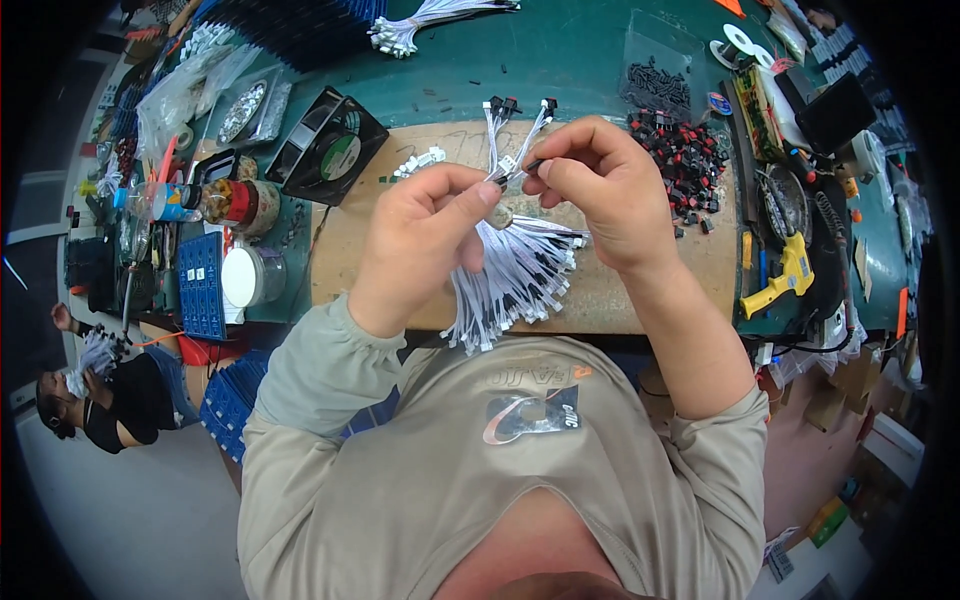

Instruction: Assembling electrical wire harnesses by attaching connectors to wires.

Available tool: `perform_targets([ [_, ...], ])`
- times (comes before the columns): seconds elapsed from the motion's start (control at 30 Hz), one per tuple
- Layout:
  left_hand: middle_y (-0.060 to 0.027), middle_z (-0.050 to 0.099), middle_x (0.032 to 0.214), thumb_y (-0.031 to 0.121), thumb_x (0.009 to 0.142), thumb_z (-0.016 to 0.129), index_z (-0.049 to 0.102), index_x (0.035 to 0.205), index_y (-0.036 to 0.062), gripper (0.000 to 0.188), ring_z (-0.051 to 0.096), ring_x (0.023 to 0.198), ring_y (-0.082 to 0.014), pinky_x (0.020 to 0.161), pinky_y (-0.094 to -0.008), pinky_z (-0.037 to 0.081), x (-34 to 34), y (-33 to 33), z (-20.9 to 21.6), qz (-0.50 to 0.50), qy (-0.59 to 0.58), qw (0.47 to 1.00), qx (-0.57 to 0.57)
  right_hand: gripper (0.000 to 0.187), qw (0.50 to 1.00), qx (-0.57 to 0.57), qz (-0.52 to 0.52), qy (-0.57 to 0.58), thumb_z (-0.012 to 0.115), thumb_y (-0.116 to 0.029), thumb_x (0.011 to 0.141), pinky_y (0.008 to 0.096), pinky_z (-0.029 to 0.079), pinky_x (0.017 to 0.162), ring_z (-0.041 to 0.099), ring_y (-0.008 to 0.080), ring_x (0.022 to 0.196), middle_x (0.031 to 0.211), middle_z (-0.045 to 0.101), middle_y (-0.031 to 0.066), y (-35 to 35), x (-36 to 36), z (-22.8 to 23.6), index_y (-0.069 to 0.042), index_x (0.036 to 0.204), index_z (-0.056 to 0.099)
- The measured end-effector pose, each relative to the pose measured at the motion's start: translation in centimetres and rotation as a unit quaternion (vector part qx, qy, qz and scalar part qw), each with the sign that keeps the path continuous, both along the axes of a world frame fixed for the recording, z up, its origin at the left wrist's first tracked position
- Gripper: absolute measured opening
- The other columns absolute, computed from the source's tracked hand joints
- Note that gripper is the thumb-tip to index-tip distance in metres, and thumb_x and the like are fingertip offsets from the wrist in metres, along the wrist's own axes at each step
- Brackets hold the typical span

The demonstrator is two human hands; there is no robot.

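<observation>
Over the wooden board point(390, 300) my left hand point(425, 225) is closed, thumb against forefinger, on thin white cables point(505, 165). Just to its right, my right hand point(610, 190) pinches a small black piece point(535, 165) close to the cable ends; its exact kind is too small to tell. Beyond my fingertips, white cables with black-and-red parts point(500, 105) at their far ends lie on the board. Below both hands spreads a fanned bundle of white cables point(515, 285) with white plugs and black sleeves, its near tips reaching the board's front edge.
To the right is a heap of black-and-red small switches point(685, 165), with a clear bag of black tubes point(655, 80) behind. A yellow glue gun point(790, 275) lies far right. Leftward stand a black fan point(330, 145), jars point(250, 275) and blue panels point(202, 285). Another person point(140, 400) sits farther left.
</observation>
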State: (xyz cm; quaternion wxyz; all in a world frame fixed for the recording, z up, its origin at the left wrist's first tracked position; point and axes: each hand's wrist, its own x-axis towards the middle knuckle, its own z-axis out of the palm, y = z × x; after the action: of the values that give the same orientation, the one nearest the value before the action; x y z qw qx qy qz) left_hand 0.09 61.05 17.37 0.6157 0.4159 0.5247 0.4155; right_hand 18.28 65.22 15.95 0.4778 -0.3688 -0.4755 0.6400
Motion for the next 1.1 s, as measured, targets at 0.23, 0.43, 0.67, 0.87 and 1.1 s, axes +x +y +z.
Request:
perform_targets([
  [0.23,0.0005,0.057,0.066,0.021,0.09,0.063,0.063,0.096,-0.0008,0.023,0.051,0.05,-0.0053,0.044,-0.0185,0.034,0.0,0.0,0.0,-0.01,0.0,1.0,0.005,0.011,1.0,-0.002,0.01,-0.026,0.059,-0.002,0.081,0.0236,0.049,0.061,0.063,0.0125,0.072,0.081,0.064,0.0084,0.2,0.0,0.1,0.004,0.091,0.06],
  [0.43,0.0004,0.058,0.066,0.021,0.09,0.063,0.063,0.096,-0.001,0.023,0.052,0.05,-0.0055,0.044,-0.0187,0.035,0.1,0.0,0.0,-0.016,0.012,1.0,0.008,0.012,0.998,-0.017,0.045,-0.034,0.059,-0.003,0.081,0.0236,0.049,0.061,0.063,0.0124,0.072,0.081,0.064,0.008,0.3,0.2,-0.2,0.003,0.091,0.06],
  [0.67,-0.0002,0.059,0.067,0.018,0.09,0.062,0.064,0.098,-0.0018,0.021,0.052,0.051,-0.0055,0.046,-0.0186,0.039,0.1,0.0,0.0,-0.012,0.029,1.0,0.006,0.014,0.987,-0.108,0.112,-0.041,0.066,-0.008,0.082,0.0215,0.048,0.06,0.061,0.0104,0.071,0.082,0.063,0.0039,-0.2,0.1,-0.4,-0.002,0.092,0.059],
  [0.87,-0.0033,0.064,0.078,0.013,0.089,0.062,0.063,0.101,-0.0022,0.019,0.053,0.054,-0.006,0.048,-0.0189,0.041,0.2,-0.2,-0.3,-0.019,0.016,1.0,-0.003,0.022,0.985,-0.093,0.117,-0.087,0.068,-0.014,0.08,0.0222,0.047,0.057,0.056,0.0085,0.066,0.078,0.062,0.0032,-0.5,0.0,-1.2,0.002,0.095,0.06],
  [1.1,-0.0052,0.065,0.083,0.009,0.088,0.061,0.06,0.104,-0.0025,0.019,0.053,0.056,-0.0071,0.049,-0.0201,0.043,-0.2,-0.5,-0.9,-0.045,0.013,0.999,-0.009,0.02,0.987,-0.101,0.098,-0.08,0.067,-0.013,0.082,0.0214,0.046,0.055,0.055,0.0078,0.063,0.076,0.062,0.0031,-0.8,0.3,-0.6,0.002,0.093,0.061],
])
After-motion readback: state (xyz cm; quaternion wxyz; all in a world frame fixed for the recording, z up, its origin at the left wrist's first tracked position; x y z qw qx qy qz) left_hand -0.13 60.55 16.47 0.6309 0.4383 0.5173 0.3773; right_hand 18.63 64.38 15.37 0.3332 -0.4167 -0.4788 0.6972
